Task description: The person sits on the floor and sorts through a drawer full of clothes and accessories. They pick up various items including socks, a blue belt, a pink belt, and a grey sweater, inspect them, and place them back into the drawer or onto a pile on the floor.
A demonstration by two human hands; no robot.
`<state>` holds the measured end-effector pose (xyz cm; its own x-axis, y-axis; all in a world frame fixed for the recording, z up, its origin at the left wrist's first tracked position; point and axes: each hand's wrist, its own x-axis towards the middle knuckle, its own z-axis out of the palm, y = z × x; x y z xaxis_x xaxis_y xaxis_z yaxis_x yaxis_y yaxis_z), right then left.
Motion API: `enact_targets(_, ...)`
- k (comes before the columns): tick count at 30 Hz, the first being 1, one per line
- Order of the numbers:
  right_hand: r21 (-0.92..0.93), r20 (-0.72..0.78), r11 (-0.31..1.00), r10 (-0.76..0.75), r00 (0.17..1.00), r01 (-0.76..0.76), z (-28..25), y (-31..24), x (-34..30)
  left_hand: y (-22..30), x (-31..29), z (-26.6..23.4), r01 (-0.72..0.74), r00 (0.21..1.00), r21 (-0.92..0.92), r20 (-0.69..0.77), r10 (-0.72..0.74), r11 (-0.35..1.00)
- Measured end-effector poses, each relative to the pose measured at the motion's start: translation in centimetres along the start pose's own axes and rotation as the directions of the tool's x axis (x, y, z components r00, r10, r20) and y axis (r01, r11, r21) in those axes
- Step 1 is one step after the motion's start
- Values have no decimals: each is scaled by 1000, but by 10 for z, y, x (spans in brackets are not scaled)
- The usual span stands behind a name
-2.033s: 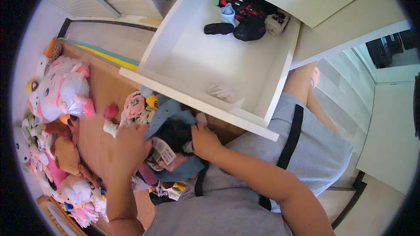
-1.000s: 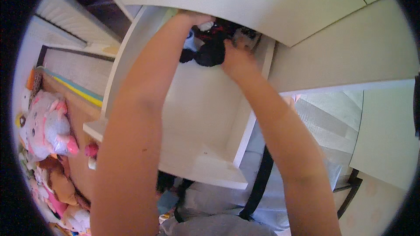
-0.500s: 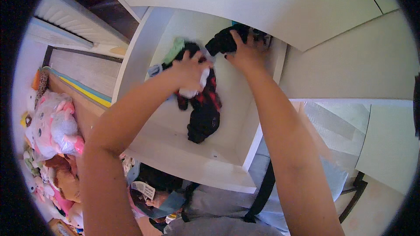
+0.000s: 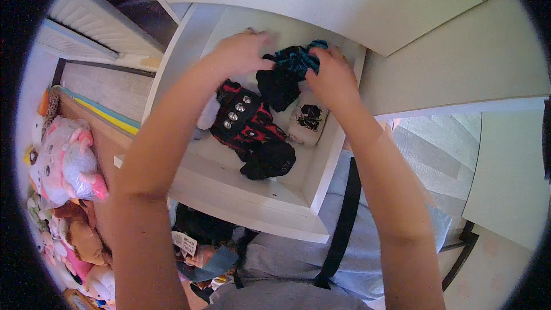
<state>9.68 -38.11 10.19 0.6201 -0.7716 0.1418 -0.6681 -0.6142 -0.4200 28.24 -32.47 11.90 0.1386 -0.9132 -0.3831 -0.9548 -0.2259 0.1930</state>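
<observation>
My left hand (image 4: 242, 51) hovers over the far left of the drawer, its fingers apart and slightly blurred, with nothing visible in it. The thumb tip is close to a crumpled black-and-teal cloth (image 4: 295, 60). At the back right, my right hand (image 4: 334, 77) has its thumb and fingers around that cloth's right side. Below it lies a bunched black cloth (image 4: 279, 89). A red-and-black patterned piece (image 4: 252, 129) bears a black strip with several silver studs. Near the front rests a black piece (image 4: 270, 159). A white bundle with a black pattern (image 4: 309, 119) sits by the right wall.
The white drawer (image 4: 252, 209) is pulled out beneath a white cabinet front (image 4: 356, 6). Plush toys (image 4: 66, 161) are piled at the left. Under the drawer's front edge is a bag-like heap with a white tag (image 4: 185, 244). A white louvred panel (image 4: 97, 17) stands at the far left.
The red-and-black piece, formerly partly under my left hand, now lies spread out. The white patterned bundle has come into sight at the right. My left hand has moved farther back.
</observation>
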Motion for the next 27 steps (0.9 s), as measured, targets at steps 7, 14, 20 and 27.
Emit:
enact_targets(7, -310, 638, 942, 106, 763, 128, 35, -13, -47, 32, 18, 76, -259, 950, -94, 154, 271, 961)
enact_targets(14, -117, 205, 984, -108, 973, 133, 24, -8, -13, -17, -26, 54, -275, 927, -343, 153, 343, 898)
enact_targets(20, -104, 551, 993, 13, 835, 53, 44, -18, -22, -34, -49, 69, -168, 784, 175, 621, 24, 970)
enact_targets(27, -191, 610, 971, 1, 793, 145, 22, -15, -51, -21, -80, 39, -306, 849, -111, 418, 324, 945)
